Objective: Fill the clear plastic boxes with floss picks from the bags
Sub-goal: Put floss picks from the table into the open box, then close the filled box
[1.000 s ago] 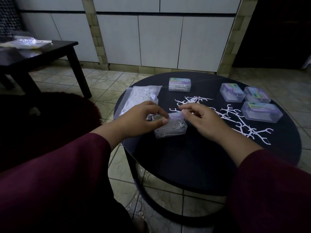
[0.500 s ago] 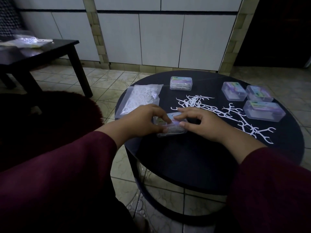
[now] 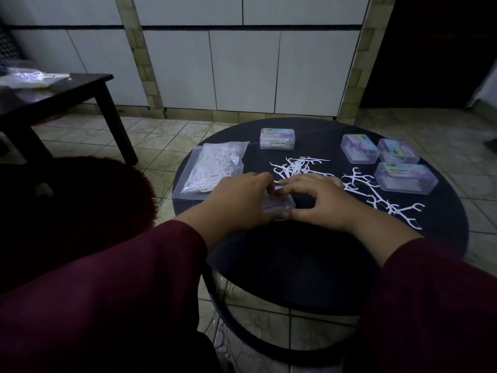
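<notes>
Clear plastic box [image 3: 279,207] sits near the front middle of the round black table [image 3: 309,254], held from both sides. The left hand [image 3: 239,200] grips its left end with curled fingers, and the right hand [image 3: 317,200] grips the right end, thumb at the near edge and fingers arched over the top. Whether the lid is fully down is hard to tell in the dim light. Just behind the hands, loose white floss picks [image 3: 301,165] lie scattered, trailing right toward the table's edge. A clear bag of floss picks [image 3: 215,165] lies flat beside the left hand. At the far side stands one closed box [image 3: 277,138], and well to its right three more boxes [image 3: 406,177] cluster together. A dark side table [image 3: 67,90] stands on the tiled floor, far left.
</notes>
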